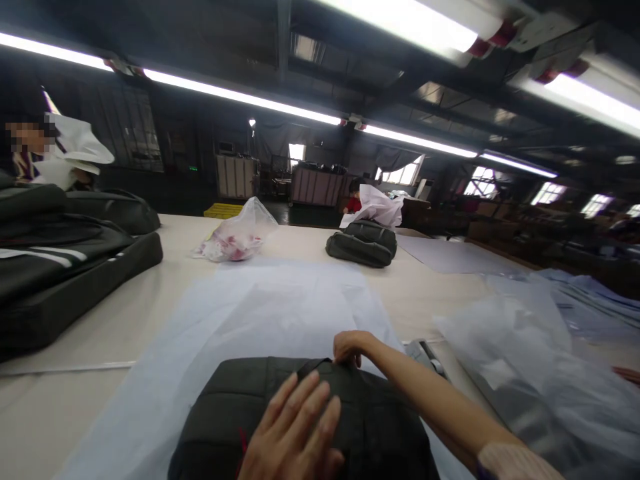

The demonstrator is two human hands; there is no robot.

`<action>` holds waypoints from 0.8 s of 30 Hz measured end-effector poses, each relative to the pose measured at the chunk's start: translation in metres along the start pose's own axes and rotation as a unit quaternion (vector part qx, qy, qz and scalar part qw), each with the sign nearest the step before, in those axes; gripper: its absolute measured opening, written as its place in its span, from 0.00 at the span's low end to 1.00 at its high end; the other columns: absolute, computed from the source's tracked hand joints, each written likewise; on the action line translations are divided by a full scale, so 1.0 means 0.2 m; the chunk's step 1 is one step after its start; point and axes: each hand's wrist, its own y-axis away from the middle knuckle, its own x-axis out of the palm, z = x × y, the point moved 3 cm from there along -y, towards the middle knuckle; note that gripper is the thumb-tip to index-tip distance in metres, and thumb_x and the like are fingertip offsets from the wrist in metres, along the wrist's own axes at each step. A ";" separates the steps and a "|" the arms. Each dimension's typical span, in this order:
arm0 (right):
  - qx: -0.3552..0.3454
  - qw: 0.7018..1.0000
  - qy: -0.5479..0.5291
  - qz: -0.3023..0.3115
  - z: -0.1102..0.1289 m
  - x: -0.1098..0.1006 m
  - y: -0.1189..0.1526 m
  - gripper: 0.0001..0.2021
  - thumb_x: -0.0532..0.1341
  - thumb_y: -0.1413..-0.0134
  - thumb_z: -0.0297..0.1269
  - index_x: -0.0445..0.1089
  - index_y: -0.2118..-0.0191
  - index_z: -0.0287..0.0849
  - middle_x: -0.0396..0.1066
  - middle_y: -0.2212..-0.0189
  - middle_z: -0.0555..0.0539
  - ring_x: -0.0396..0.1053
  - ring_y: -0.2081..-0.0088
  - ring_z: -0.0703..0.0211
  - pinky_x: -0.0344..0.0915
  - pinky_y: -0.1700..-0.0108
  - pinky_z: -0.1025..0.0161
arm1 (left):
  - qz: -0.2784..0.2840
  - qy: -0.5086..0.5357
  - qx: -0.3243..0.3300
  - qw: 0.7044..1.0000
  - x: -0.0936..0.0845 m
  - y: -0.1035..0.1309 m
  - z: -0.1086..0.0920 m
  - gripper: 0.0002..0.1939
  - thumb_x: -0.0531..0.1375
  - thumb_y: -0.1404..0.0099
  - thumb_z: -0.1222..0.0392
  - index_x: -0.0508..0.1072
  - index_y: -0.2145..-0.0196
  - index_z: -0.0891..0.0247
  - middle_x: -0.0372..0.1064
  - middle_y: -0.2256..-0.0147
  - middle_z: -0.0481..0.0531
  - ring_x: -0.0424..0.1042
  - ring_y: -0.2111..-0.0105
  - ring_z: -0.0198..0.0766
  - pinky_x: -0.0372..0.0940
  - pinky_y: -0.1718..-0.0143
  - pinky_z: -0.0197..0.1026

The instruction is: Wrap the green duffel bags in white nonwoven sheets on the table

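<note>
A dark grey-green bag (225, 407) lies in front of me on a sheet of thin white wrapping (295, 293). My left hand (297, 427) rests on the bag's upper face, fingers stretched out and close together. At the bag's far edge, my right hand (353, 345) is closed, with its curled fingers on the edge. A short black strap (314, 366) runs along that edge towards the right fingers. Whether they grip the strap or the fabric is hidden. Something thin and red (243, 440) shows beside my left hand.
More dark bags (75, 287) with white stripes are stacked at the left. A clear plastic bag (235, 240) with red-and-white contents and another dark bag (363, 243) stand farther back. Crumpled clear plastic (530, 360) covers the right side. Co-workers are beyond the table (170, 293).
</note>
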 end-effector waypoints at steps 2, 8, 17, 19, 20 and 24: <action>-0.013 0.999 -0.006 0.047 -0.02 0.00 -0.05 0.07 0.61 0.50 0.31 0.70 0.75 0.35 0.70 0.82 0.48 0.76 0.73 0.54 0.74 0.68 0.60 | 0.098 -0.016 -0.046 0.994 0.10 -0.13 0.13 0.26 0.57 0.33 0.49 0.64 0.39 0.55 0.67 0.43 0.57 0.67 0.43 0.51 0.63 0.42 0.55; -0.024 0.986 0.042 0.159 0.03 -0.03 -0.19 0.10 0.61 0.52 0.29 0.68 0.81 0.34 0.73 0.79 0.42 0.77 0.68 0.49 0.74 0.65 0.58 | 0.389 0.090 -0.134 0.907 0.32 -0.27 0.36 0.32 0.59 0.38 0.41 0.66 0.40 0.58 0.67 0.44 0.63 0.68 0.45 0.57 0.67 0.48 0.57; -0.242 0.964 0.008 -0.112 0.12 -0.12 -0.03 0.15 0.66 0.58 0.30 0.78 0.60 0.46 0.79 0.63 0.46 0.76 0.59 0.51 0.70 0.57 0.62 | 0.324 -0.158 -0.133 0.923 0.73 -0.59 1.06 0.51 0.69 0.48 0.61 0.48 0.32 0.56 0.39 0.31 0.64 0.39 0.32 0.60 0.33 0.37 0.72; -0.285 0.934 -0.181 -0.118 0.00 -0.22 -0.03 0.18 0.68 0.58 0.38 0.77 0.56 0.48 0.78 0.60 0.49 0.75 0.58 0.55 0.69 0.58 0.66 | 0.306 -0.181 -0.171 0.919 0.75 -0.56 1.13 0.37 0.57 0.38 0.70 0.51 0.33 0.61 0.55 0.36 0.68 0.54 0.36 0.57 0.46 0.37 0.66; -0.289 0.911 -0.255 -0.145 -0.06 -0.29 -0.03 0.21 0.69 0.58 0.40 0.76 0.54 0.47 0.78 0.57 0.48 0.74 0.57 0.55 0.69 0.58 0.66 | 0.295 -0.185 -0.193 0.917 0.73 -0.55 1.16 0.33 0.50 0.36 0.73 0.53 0.34 0.64 0.64 0.42 0.69 0.63 0.41 0.55 0.54 0.40 0.62; -0.284 0.872 -0.339 -0.209 -0.28 -0.57 -0.09 0.25 0.69 0.57 0.44 0.74 0.50 0.44 0.73 0.50 0.43 0.70 0.51 0.51 0.68 0.52 0.60 | 0.261 -0.176 -0.273 0.909 0.58 -0.56 1.25 0.27 0.40 0.34 0.75 0.66 0.42 0.68 0.75 0.60 0.62 0.76 0.60 0.48 0.66 0.56 0.48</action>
